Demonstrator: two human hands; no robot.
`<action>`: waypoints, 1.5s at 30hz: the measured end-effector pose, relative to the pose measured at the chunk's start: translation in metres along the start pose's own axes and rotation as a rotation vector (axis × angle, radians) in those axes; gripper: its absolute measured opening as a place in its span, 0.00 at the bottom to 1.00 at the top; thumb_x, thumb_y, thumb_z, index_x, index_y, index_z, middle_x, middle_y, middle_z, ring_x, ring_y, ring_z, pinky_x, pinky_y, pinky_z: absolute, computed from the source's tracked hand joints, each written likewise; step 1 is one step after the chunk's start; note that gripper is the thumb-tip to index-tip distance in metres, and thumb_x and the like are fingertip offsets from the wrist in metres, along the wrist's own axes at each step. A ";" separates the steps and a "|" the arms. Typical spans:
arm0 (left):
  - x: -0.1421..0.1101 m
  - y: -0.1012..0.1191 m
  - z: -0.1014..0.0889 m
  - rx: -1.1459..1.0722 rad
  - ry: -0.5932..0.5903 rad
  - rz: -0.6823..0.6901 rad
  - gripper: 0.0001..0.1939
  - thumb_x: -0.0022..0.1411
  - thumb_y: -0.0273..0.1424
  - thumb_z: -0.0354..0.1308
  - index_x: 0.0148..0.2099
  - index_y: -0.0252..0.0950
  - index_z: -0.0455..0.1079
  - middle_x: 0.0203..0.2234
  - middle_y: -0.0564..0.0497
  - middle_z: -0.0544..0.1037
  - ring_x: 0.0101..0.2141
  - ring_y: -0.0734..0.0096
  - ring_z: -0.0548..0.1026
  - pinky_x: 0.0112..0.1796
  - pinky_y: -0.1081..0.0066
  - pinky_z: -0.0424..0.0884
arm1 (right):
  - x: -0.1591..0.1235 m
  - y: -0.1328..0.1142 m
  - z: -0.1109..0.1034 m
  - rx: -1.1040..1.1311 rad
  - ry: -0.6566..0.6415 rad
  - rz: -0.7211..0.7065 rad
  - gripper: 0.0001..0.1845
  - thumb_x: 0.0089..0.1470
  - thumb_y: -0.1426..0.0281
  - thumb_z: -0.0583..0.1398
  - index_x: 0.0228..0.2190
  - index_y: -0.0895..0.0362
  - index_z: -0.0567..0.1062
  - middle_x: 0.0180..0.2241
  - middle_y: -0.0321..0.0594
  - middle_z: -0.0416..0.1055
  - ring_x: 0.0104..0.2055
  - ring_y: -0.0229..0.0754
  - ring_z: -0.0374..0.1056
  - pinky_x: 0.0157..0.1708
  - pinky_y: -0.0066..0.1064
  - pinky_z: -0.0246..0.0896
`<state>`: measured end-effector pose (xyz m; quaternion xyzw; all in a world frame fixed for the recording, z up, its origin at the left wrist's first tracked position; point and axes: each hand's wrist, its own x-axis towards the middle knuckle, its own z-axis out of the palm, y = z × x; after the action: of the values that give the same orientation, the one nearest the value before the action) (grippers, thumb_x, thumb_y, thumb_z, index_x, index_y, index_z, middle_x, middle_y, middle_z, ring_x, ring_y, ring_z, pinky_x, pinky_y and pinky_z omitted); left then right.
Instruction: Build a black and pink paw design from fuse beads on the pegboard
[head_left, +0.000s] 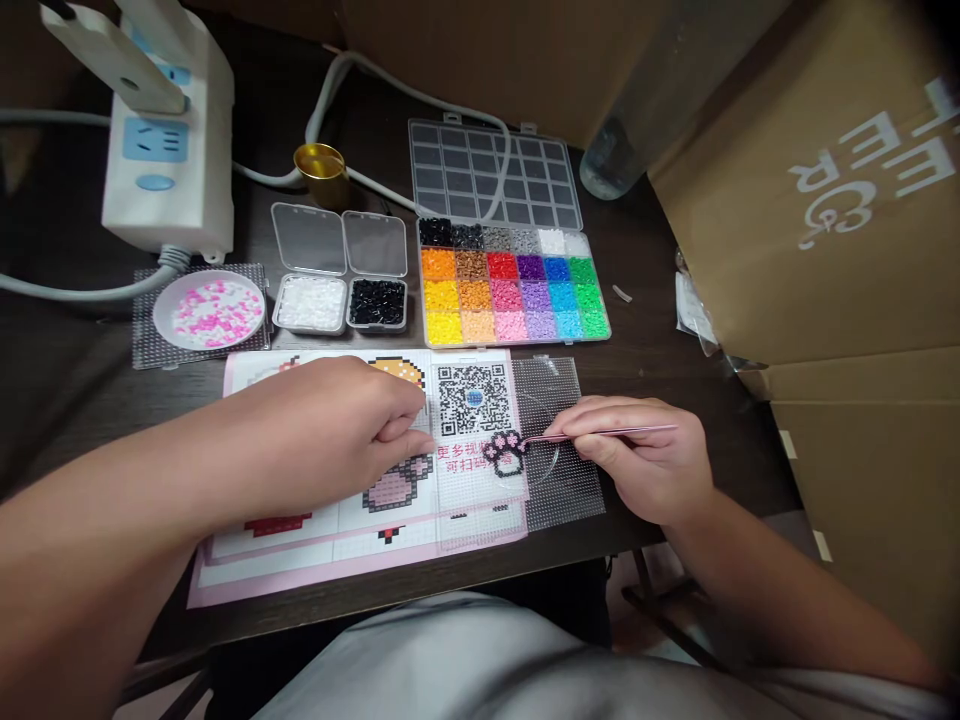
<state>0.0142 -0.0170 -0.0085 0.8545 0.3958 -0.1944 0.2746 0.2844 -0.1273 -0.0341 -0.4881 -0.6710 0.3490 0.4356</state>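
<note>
Your right hand (637,450) pinches tweezers (654,430) right of the QR code (472,398) captioned “更多视频”; your left hand (337,425) has an unclear grip.

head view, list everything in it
power strip: one, white, left
cables: several, white, back
cup: one, gold, back
bead boxes: two, clear, centre-left
dish: one, white, left
bead case: one, clear, centre
pegboards: two-plus, clear, left and right
pattern sheets: two-plus, white, front
tweezers: one, pink, right
bead paw: one, multicoloured, beside tweezers
vessel: one, clear, back
cardboard: uncounted, brown, back and right
table: one, dark, beneath
shirt: one, pale, bottom
left hand: one, bare, centre
right hand: one, bare, right
</note>
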 end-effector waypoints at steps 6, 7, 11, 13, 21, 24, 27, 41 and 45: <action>-0.001 0.001 -0.001 -0.017 -0.006 -0.001 0.22 0.65 0.44 0.55 0.23 0.40 0.59 0.20 0.52 0.71 0.19 0.72 0.61 0.22 0.67 0.52 | 0.001 -0.001 0.000 0.002 -0.008 -0.008 0.10 0.59 0.77 0.65 0.36 0.53 0.87 0.33 0.41 0.85 0.34 0.44 0.82 0.36 0.32 0.80; -0.001 0.000 -0.001 -0.027 0.005 0.004 0.22 0.65 0.44 0.56 0.22 0.40 0.59 0.19 0.52 0.71 0.19 0.72 0.60 0.21 0.67 0.51 | 0.001 -0.001 0.000 0.002 -0.010 -0.010 0.11 0.58 0.77 0.65 0.36 0.53 0.87 0.33 0.41 0.85 0.34 0.44 0.82 0.36 0.32 0.80; -0.001 -0.004 0.002 -0.098 0.061 0.051 0.23 0.62 0.44 0.58 0.21 0.40 0.57 0.17 0.52 0.69 0.17 0.73 0.58 0.20 0.66 0.49 | 0.001 -0.001 0.000 -0.006 -0.008 -0.006 0.11 0.59 0.77 0.65 0.36 0.53 0.87 0.33 0.41 0.85 0.34 0.44 0.82 0.36 0.33 0.80; -0.001 -0.004 0.002 -0.111 0.071 0.065 0.23 0.62 0.44 0.59 0.21 0.40 0.57 0.17 0.52 0.69 0.17 0.73 0.58 0.20 0.66 0.49 | 0.001 -0.001 0.000 -0.013 -0.006 -0.002 0.10 0.59 0.77 0.65 0.35 0.53 0.87 0.33 0.41 0.85 0.34 0.44 0.82 0.36 0.33 0.80; -0.001 -0.002 0.001 -0.069 0.034 0.033 0.22 0.63 0.45 0.57 0.22 0.40 0.59 0.18 0.52 0.69 0.18 0.72 0.60 0.22 0.65 0.51 | 0.002 -0.001 0.000 -0.006 -0.006 -0.006 0.11 0.58 0.78 0.65 0.36 0.53 0.87 0.33 0.40 0.85 0.35 0.43 0.82 0.36 0.31 0.80; -0.001 -0.002 0.001 -0.035 0.022 0.013 0.22 0.64 0.45 0.57 0.22 0.40 0.59 0.19 0.52 0.70 0.19 0.72 0.60 0.22 0.65 0.52 | 0.001 -0.001 0.000 -0.013 -0.003 -0.007 0.11 0.58 0.78 0.65 0.35 0.53 0.87 0.33 0.40 0.85 0.35 0.43 0.82 0.36 0.31 0.81; -0.001 -0.002 0.002 -0.019 0.024 0.011 0.22 0.64 0.44 0.57 0.22 0.40 0.59 0.18 0.52 0.70 0.19 0.72 0.60 0.22 0.65 0.53 | 0.001 -0.001 0.000 -0.024 -0.002 -0.001 0.11 0.58 0.78 0.65 0.35 0.53 0.87 0.32 0.40 0.85 0.34 0.43 0.82 0.36 0.32 0.81; -0.001 -0.007 0.005 -0.132 0.089 0.055 0.23 0.61 0.44 0.60 0.20 0.40 0.57 0.16 0.53 0.67 0.17 0.73 0.58 0.21 0.64 0.50 | 0.003 -0.003 0.000 -0.030 -0.008 0.005 0.09 0.59 0.75 0.65 0.35 0.52 0.87 0.32 0.41 0.85 0.34 0.45 0.82 0.35 0.33 0.81; 0.000 -0.002 0.002 -0.122 0.073 0.022 0.24 0.62 0.45 0.60 0.20 0.40 0.57 0.17 0.53 0.67 0.17 0.72 0.58 0.21 0.64 0.50 | 0.002 -0.003 -0.001 -0.022 -0.008 -0.008 0.11 0.58 0.77 0.65 0.35 0.52 0.87 0.33 0.41 0.85 0.34 0.43 0.82 0.35 0.31 0.80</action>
<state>0.0121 -0.0174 -0.0110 0.8470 0.4074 -0.1355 0.3134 0.2837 -0.1260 -0.0311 -0.4888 -0.6784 0.3417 0.4290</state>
